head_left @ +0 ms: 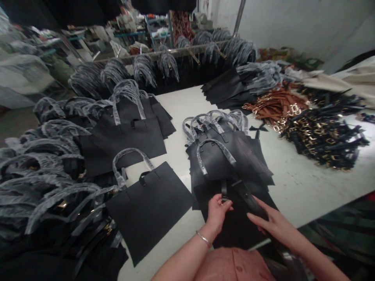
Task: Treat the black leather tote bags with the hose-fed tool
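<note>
My left hand (216, 212), with a silver bangle on its wrist, pinches a short black leather tab (224, 189) near its lower end, where a small shiny ring or buckle partly shows. My right hand (271, 222) is closed around a wide black strap (247, 197), whose slotted end points up and left toward the tab. Both hands are over a black bag panel (240, 230) close to my body. Just beyond it lies a stack of black panels (231, 156) with plastic-wrapped handles (215, 146).
To the left lies one black panel with a wrapped handle (150, 203), beside heaps of similar pieces (49, 187). On the right are a pile of black straps with gold clasps (322, 136) and brown straps (279, 105). A rack of wrapped handles (143, 70) stands behind the table (295, 187).
</note>
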{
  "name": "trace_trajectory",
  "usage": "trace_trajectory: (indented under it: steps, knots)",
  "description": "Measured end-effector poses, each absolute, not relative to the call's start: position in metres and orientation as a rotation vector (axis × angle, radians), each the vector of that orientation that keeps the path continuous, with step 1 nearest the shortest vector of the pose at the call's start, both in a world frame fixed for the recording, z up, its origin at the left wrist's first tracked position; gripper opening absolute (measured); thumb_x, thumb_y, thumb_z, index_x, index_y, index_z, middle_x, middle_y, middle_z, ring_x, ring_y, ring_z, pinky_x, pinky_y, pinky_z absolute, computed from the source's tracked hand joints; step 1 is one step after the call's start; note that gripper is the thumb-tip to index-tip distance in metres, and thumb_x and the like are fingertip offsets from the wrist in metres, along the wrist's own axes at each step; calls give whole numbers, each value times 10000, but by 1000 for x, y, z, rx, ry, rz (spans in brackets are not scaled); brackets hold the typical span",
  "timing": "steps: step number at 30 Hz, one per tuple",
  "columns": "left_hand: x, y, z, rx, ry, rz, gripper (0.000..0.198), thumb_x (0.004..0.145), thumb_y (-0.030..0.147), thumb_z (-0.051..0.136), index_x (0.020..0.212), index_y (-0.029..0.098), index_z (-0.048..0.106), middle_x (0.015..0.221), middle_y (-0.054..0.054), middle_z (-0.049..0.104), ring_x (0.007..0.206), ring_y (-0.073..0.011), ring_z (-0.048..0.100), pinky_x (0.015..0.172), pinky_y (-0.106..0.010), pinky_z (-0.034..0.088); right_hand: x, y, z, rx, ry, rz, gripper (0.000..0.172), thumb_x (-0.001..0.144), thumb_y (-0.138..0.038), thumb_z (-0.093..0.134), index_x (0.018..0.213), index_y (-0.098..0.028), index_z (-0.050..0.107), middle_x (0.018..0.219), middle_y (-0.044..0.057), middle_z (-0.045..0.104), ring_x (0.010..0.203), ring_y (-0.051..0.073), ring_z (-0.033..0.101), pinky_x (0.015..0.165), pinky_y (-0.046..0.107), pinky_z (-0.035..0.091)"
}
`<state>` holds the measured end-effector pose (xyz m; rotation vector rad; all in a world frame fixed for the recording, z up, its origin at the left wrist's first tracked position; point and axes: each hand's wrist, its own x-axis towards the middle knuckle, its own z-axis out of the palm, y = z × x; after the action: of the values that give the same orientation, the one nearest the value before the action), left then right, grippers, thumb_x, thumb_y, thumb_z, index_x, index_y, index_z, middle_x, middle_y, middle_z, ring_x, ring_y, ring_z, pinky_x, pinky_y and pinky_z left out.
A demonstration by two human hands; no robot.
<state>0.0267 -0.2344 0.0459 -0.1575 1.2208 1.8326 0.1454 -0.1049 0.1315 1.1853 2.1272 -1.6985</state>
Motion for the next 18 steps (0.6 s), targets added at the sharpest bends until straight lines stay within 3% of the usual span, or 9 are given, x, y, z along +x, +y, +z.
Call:
trace_trajectory:
  steps: [3, 6, 13, 18]
  knots:
    - [26, -235, 42, -3, 1360, 1846, 241, 707, 269, 746, 879, 128, 653, 777, -36, 636, 675, -126, 564, 657, -246, 454, 160, -105, 140, 1041, 2003, -1688, 844, 821, -529, 638, 1500, -140, 321, 514, -63, 562, 447, 153, 526, 440, 236, 410]
    - [26, -238, 38, 184, 1471, 1794, 138, 763, 203, 633, 876, 134, 671, 738, -23, 627, 654, -122, 541, 614, -231, 428, 156, -109, 145, 975, 1861, -1737, 823, 827, -545, 629, 1489, -148, 341, 532, -67, 534, 428, 129, 508, 425, 216, 407]
    - [27, -242, 39, 207, 1499, 1776, 238, 763, 169, 572, 982, 125, 654, 785, -36, 645, 682, -142, 567, 597, -233, 422, 138, -113, 146, 941, 1816, -1878, 665, 839, -513, 653, 1394, -205, 453, 699, -47, 553, 441, 82, 501, 408, 182, 389]
    - [29, -244, 42, 288, 1510, 1803, 222, 786, 174, 580, 992, 142, 657, 884, -52, 661, 803, -166, 580, 732, -268, 439, 134, -112, 145, 984, 1769, -1921, 700, 821, -499, 672, 1402, -198, 425, 719, -36, 561, 450, 89, 507, 407, 190, 399]
